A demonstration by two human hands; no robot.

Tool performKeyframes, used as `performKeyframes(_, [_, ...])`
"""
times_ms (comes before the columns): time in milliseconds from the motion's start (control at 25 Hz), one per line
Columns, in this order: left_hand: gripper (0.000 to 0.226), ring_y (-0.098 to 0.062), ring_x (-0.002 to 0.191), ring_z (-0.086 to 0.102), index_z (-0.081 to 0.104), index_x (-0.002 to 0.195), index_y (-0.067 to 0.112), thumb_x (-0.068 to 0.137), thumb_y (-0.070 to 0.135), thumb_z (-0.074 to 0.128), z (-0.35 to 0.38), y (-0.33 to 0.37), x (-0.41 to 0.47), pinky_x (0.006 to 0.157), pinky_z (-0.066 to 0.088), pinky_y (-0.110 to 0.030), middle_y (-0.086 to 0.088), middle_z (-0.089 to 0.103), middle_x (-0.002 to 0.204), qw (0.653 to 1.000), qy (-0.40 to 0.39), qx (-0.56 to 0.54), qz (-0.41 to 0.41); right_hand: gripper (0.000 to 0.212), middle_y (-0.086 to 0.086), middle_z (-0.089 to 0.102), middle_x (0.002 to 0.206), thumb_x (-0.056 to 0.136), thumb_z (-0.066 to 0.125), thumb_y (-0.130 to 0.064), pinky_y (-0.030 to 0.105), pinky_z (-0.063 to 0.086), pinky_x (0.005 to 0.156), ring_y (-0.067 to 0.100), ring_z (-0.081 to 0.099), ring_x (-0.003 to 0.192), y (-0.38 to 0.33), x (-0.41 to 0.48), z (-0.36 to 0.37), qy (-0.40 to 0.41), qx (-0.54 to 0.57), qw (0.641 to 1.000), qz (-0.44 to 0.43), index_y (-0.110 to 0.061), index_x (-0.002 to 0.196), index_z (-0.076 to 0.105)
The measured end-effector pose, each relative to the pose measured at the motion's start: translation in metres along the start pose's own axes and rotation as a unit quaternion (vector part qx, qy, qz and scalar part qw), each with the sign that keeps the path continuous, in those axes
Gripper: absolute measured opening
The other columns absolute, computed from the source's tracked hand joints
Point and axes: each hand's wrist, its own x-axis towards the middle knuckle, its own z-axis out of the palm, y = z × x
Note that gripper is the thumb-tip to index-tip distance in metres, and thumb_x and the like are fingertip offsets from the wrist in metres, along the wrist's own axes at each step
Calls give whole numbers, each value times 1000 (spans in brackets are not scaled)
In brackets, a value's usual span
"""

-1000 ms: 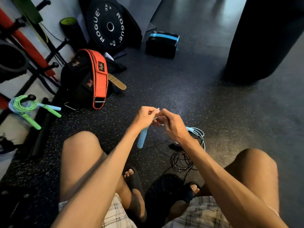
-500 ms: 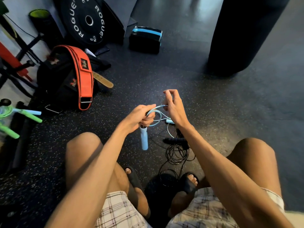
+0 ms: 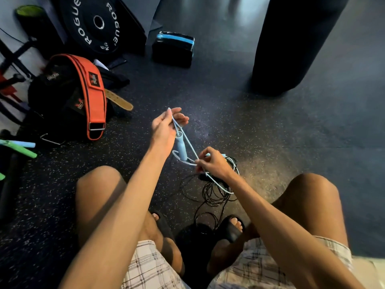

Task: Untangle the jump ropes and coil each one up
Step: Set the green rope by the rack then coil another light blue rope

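My left hand (image 3: 165, 128) is raised above the floor, pinching a loop of the light blue jump rope's cord. That rope's blue handle (image 3: 180, 146) hangs just below the hand. Lower and to the right, my right hand (image 3: 212, 163) grips the same blue cord (image 3: 190, 147), which runs taut between both hands and trails on to the floor. A black jump rope (image 3: 212, 192) lies in a loose tangle on the floor under my right hand, between my knees. At the left edge lies a green jump rope (image 3: 19, 149) with green and blue handles.
An orange and black lifting belt (image 3: 93, 90) on a dark bag lies at the left. A Rogue weight plate (image 3: 93, 24) leans at the back, a black and blue case (image 3: 174, 47) beside it. A black punching bag (image 3: 291, 42) stands at the right. My feet in sandals (image 3: 231, 227) rest near the black rope.
My left hand rose and moved away from me with the blue cord; my right hand dropped toward the black tangle. The blue handle now hangs between them. The camera view shifted slightly.
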Motion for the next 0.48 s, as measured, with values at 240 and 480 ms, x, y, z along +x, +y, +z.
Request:
performKeyframes(240, [31, -24, 67, 72, 62, 101, -9, 104, 12, 40, 4, -24, -2, 68, 60, -33, -15, 70, 70, 982, 30, 166, 86, 20, 12, 75, 78, 85, 74, -13, 51, 60, 73, 29, 74, 73, 12, -5, -4, -30, -84, 996, -22, -17, 80, 55])
performKeyframes(480, [24, -20, 58, 71, 65, 93, -1, 101, 8, 44, 1, -37, 1, 65, 60, -36, -7, 70, 64, 895, -40, 437, 85, 6, 8, 73, 77, 91, 68, -18, 41, 57, 67, 26, 69, 70, 3, -14, -20, -40, -107, 985, -130, -13, 87, 66])
